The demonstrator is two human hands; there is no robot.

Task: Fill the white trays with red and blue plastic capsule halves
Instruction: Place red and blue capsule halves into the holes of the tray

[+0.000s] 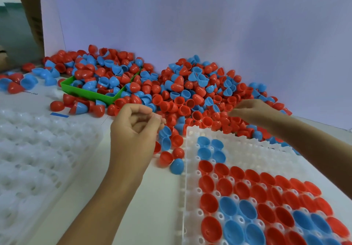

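Observation:
A large pile of red and blue capsule halves [190, 92] spreads across the back of the table. The white tray [187, 168] at the lower right holds several red and blue halves open side up; its far rows have a few blue ones and bare pockets. My left hand [133, 130] hovers at the near edge of the pile, left of the tray's far corner, with its fingers curled and nothing visible in them. My right hand [253, 111] reaches over the tray's far edge, its straight fingers resting on red halves in the pile.
A stack of empty white trays [38, 159] lies at the left. A green bin [91, 94] full of halves sits in the pile's left part. Loose halves [177, 165] lie beside the tray. A strip of blue tape [59, 114] marks the table. A white board stands behind.

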